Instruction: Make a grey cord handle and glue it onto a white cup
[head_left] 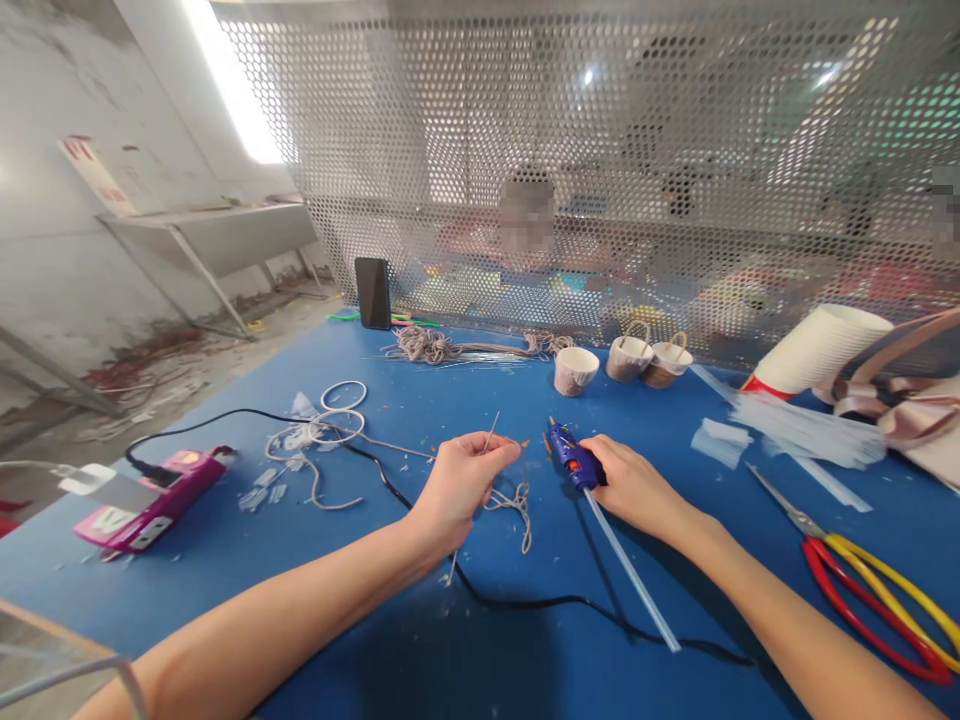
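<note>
My left hand is closed in a pinch on a thin, stiff wire, whose upper end sticks up above the fingertips. Grey cord lies in loops just below these fingers; whether they also grip it, I cannot tell. My right hand is wrapped round a blue glue gun, its nozzle pointing away from me. A long clear glue stick juts from the gun's back end toward me. The nozzle is a short way right of my left fingertips, not touching them.
Paper cups wrapped in cord stand at the back, near a cord bundle and a phone. Scissors and glue sticks lie right. White rings and a pink power strip are left. A black cable crosses the table.
</note>
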